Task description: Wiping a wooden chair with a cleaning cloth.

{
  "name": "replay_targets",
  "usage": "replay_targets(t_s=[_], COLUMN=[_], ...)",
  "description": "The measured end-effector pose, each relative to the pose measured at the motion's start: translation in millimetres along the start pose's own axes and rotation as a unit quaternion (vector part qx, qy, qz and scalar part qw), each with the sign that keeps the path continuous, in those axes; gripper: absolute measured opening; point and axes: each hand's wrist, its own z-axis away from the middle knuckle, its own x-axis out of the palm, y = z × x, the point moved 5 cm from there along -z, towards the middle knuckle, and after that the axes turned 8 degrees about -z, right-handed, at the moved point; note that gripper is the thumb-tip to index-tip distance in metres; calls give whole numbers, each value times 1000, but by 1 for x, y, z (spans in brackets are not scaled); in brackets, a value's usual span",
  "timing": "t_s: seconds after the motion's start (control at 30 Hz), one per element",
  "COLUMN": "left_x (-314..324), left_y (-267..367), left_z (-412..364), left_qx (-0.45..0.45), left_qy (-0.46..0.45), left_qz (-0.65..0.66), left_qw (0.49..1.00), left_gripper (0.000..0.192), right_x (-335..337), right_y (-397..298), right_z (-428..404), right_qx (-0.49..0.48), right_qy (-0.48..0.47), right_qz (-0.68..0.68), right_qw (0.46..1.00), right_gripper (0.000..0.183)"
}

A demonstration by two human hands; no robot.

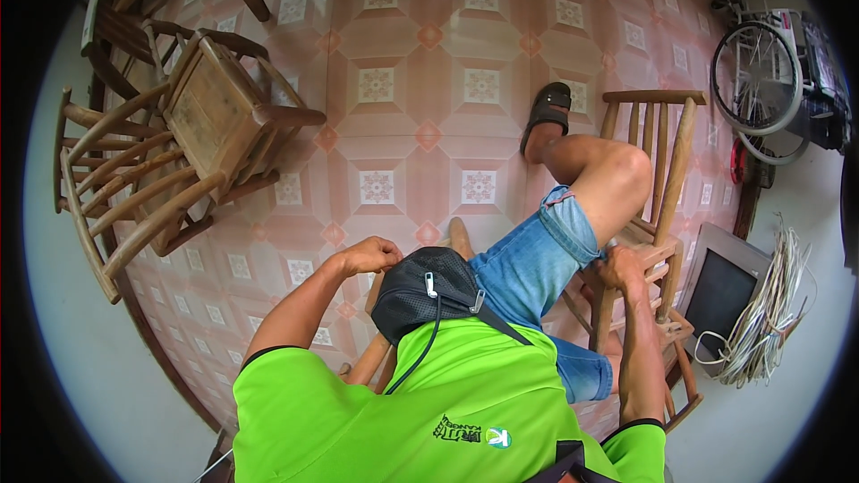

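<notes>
My left hand (pixel 371 255) hangs in the air just left of a black waist bag (pixel 419 295). Its fingers are curled, and I see nothing in them. The bag sits at my waist, over the lime-green shirt (pixel 402 422). My right hand (pixel 621 268) is beside my denim shorts (pixel 530 261), at the front of a wooden chair (pixel 649 251) with a slatted back. A small greyish tip (pixel 611 243) shows by its curled fingers, too little to name. Whether that hand grips it or the chair's edge, I cannot tell.
At the left stand wooden armchairs (pixel 208 114). A wheelchair (pixel 757 77) is at the far right. Below it, a grey-framed screen (pixel 725 288) leans by the wall, with a bundle of pale cords (pixel 765 322) against it. Patterned pink tiles (pixel 429 87) cover the floor.
</notes>
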Motion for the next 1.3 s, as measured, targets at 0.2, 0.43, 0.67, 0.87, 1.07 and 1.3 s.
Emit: replay_targets(t_s=[0.2, 0.43, 0.67, 0.87, 1.07, 1.3], left_x=[-2, -1, 4, -8, 0, -4], left_y=[4, 9, -6, 2, 22, 30], left_z=[6, 1, -14, -5, -6, -1], left_qx=[-9, -2, 18, 7, -1, -5], left_qy=[0, -1, 0, 5, 7, 6], left_qz=[-5, -28, -10, -8, -2, -3], left_qw=[1000, 1000, 1000, 1000, 1000, 1000], left_gripper=[24, 22, 27, 25, 23, 19], right_x=[1, -11, -6, -23, 12, -16], right_y=[-19, 35, 7, 28, -17, 31], right_z=[15, 12, 40, 21, 27, 16], right_qx=[-67, -4, -61, 43, -56, 17], right_qy=[-71, 125, 72, 103, 7, 125], right_qz=[-64, -45, -70, -60, -19, -101], right_qw=[993, 991, 993, 992, 998, 987], right_gripper=[35, 31, 33, 35, 33, 31])
